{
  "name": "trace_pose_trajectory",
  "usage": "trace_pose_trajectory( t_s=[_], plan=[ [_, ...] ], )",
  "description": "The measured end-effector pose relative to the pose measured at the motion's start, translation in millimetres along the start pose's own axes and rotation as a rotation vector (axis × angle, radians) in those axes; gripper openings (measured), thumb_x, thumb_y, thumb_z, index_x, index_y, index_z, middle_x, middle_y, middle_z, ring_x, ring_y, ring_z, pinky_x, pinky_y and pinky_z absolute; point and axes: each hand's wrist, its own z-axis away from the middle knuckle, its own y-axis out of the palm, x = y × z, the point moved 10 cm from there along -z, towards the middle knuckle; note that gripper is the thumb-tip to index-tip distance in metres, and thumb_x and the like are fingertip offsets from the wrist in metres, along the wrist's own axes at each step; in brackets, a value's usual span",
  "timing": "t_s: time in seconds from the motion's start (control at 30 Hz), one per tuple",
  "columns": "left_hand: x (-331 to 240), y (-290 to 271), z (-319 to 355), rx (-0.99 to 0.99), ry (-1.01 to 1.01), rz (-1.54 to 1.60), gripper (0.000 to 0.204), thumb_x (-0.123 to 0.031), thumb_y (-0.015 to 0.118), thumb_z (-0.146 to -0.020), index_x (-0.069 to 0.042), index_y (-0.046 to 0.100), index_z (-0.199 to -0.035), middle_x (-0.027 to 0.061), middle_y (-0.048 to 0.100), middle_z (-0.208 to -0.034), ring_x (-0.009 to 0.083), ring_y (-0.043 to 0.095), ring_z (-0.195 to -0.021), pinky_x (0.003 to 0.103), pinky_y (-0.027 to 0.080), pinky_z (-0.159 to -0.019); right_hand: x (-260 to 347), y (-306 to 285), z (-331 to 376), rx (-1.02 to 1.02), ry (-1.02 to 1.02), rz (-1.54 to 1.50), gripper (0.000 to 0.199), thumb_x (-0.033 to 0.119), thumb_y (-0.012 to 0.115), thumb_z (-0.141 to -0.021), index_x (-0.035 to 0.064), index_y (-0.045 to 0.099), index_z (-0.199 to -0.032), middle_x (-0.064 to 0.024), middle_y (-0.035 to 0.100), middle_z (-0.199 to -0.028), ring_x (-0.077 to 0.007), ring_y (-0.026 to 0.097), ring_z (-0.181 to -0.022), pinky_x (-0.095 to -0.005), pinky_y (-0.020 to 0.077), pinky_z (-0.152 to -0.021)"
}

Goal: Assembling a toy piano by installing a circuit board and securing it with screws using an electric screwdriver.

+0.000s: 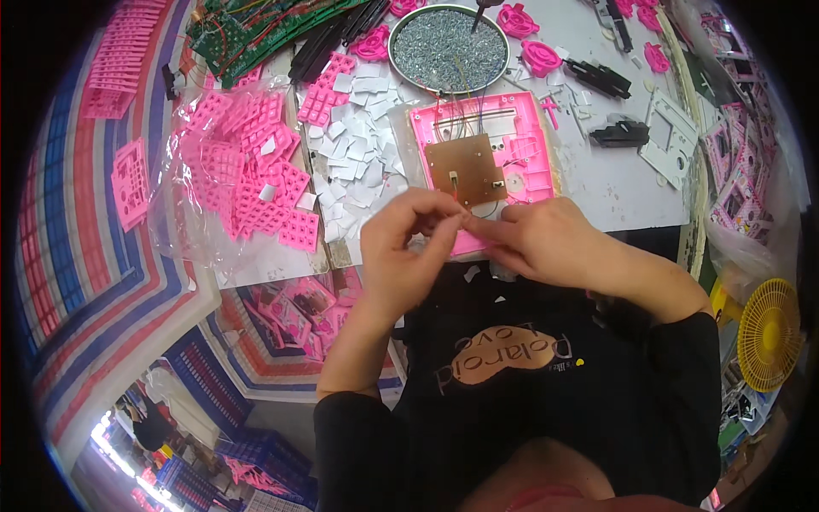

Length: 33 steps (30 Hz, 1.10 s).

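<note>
In front of me lies a pink plastic housing, its inside facing up. A brown circuit board rests over it, with several thin wires running from its far side. More thin wires lead from the board's near edge toward my fingertips. My left hand is closed in a pinch at that edge, thumb against forefinger. My right hand pinches right beside it, and the fingertips of both hands nearly meet. What they grip is too small and too covered to make out.
A round tray of small metal screws stands beyond the housing. To the left lie white paper pieces and pink keypad sheets on clear plastic. Green circuit boards are piled far left. Black parts and a white panel lie right.
</note>
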Motion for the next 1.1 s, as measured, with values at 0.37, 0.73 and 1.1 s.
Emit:
trace_pose_trajectory(
  t_s=[0.37,0.73,1.1],
  plan=[
    [-14,33,-9,0.279,0.066,-0.238,0.014,0.008,0.064,-0.09,0.0,0.066,-0.101,0.0086,0.067,-0.096,0.0138,0.064,-0.08,0.026,0.051,-0.072,1,-69,8,-0.504,-0.284,-0.211,0.02,0.008,0.075,-0.085,0.0069,0.07,-0.105,-0.0094,0.068,-0.09,-0.0278,0.068,-0.082,-0.0388,0.0526,-0.064],
    [-16,77,20,0.393,0.463,-0.796,0.023,-0.005,0.079,-0.079,-0.005,0.064,-0.097,0.0098,0.065,-0.089,0.0316,0.063,-0.079,0.04,0.052,-0.07,-12,-29,51,-0.403,-0.081,0.054,0.016,0.01,0.074,-0.079,0.0071,0.063,-0.091,-0.0063,0.06,-0.089,-0.0277,0.061,-0.087,-0.0383,0.0537,-0.068],
    [-45,97,-26,0.367,0.669,-0.907,0.02,-0.009,0.076,-0.076,-0.01,0.068,-0.094,0.0063,0.061,-0.087,0.0265,0.061,-0.083,0.041,0.047,-0.08,9,-45,47,-0.332,-0.091,0.14,0.019,0.012,0.074,-0.079,0.0065,0.064,-0.093,-0.0049,0.059,-0.088,-0.0243,0.061,-0.086,-0.0356,0.054,-0.067]
  ],
)
